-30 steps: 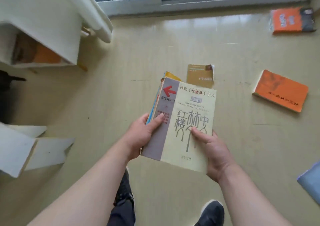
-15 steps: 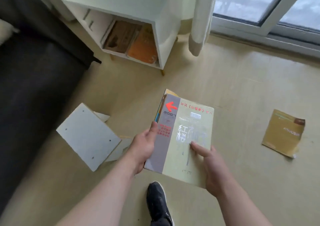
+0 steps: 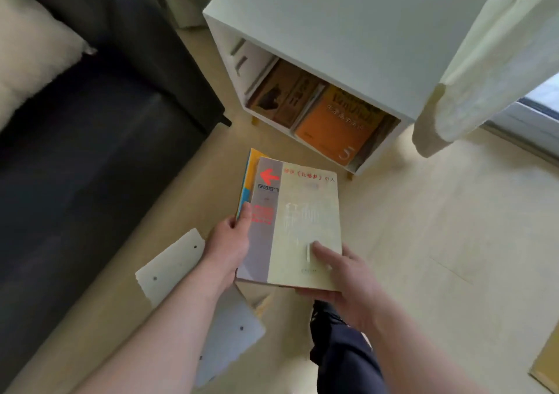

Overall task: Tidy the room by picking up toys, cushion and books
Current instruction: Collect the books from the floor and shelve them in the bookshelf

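I hold a small stack of books [image 3: 305, 212] in both hands, level, above the floor. The top one is pale green with a grey spine strip and a red arrow; a yellow and blue book shows under its left edge. My left hand [image 3: 231, 242] grips the stack's left side, thumb on the cover. My right hand [image 3: 348, 275] holds the near right corner, thumb on top. Just beyond the stack stands a white cabinet [image 3: 348, 27] with an orange book [image 3: 338, 124] and a brown book [image 3: 284, 94] lying in its open shelf.
A dark sofa [image 3: 90, 139] with a pale cushion [image 3: 27, 61] fills the left. A white board [image 3: 178, 260] lies on the floor under my left arm. A cream curtain [image 3: 490, 61] hangs at right. A yellowish book [image 3: 547, 366] lies at the lower right edge.
My view has turned left, from the window and scattered floor books to the cabinet and sofa. The cabinet is now much closer. Both hands keep the same hold on the stack.
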A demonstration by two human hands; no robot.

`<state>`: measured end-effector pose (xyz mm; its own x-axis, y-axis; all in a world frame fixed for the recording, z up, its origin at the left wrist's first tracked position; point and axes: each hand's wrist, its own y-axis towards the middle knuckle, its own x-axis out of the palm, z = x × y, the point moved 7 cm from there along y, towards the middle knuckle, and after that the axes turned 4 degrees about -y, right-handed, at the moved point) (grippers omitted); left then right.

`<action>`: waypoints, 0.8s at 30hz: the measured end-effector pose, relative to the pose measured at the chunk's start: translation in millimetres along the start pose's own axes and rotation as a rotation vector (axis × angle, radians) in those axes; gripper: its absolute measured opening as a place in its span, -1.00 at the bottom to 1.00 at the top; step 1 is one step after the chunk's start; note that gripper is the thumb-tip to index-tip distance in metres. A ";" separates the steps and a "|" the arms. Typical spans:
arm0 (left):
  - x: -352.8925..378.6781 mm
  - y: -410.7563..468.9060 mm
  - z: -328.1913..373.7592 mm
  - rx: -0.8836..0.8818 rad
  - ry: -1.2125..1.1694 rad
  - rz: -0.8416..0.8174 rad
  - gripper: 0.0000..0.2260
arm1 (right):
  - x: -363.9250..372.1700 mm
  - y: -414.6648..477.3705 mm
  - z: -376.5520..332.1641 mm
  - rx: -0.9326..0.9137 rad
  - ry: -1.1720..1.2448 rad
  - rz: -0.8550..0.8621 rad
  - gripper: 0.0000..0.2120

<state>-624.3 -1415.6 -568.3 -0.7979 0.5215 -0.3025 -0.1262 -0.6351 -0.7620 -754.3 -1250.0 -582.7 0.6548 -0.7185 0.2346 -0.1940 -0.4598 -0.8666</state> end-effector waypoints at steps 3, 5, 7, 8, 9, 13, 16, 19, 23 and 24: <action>-1.6 45.8 24.3 -0.022 0.028 0.032 -0.57 | 15.1 35.3 -33.2 -0.033 -0.148 -0.035 -0.80; -6.5 65.8 37.7 -0.009 0.047 0.062 -0.67 | 22.3 50.8 -51.1 -0.044 -0.122 -0.048 -0.79; -14.1 89.3 54.7 0.024 0.140 0.114 -0.78 | 22.7 71.4 -68.9 -0.044 -0.059 -0.009 -0.76; -17.9 95.4 62.9 0.048 0.190 0.144 -0.83 | 21.4 77.9 -76.2 -0.046 -0.031 0.018 -0.75; -23.4 105.3 69.4 0.054 0.230 0.168 -0.87 | 22.7 86.5 -84.3 -0.050 -0.011 0.038 -0.75; -42.2 137.0 89.0 0.079 0.451 0.191 -0.95 | 34.4 123.1 -118.0 -0.118 0.042 0.106 -0.74; -50.8 169.5 94.1 0.109 0.621 0.104 -0.90 | 48.3 170.1 -140.9 -0.177 0.033 0.190 -0.74; -57.3 193.7 98.9 0.166 0.862 0.062 -0.87 | 61.2 217.3 -162.1 -0.215 0.011 0.273 -0.71; -67.3 228.2 97.2 0.261 1.019 0.048 -0.73 | 77.3 276.2 -186.2 -0.293 0.067 0.338 -0.67; -72.4 237.0 94.6 0.269 1.047 0.034 -0.73 | 82.7 290.5 -191.5 -0.309 0.092 0.353 -0.66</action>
<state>-652.3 -1657.8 -672.8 0.0801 0.6479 -0.7575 -0.3404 -0.6965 -0.6317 -896.4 -1543.0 -730.8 0.4448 -0.8956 -0.0004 -0.6104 -0.3028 -0.7319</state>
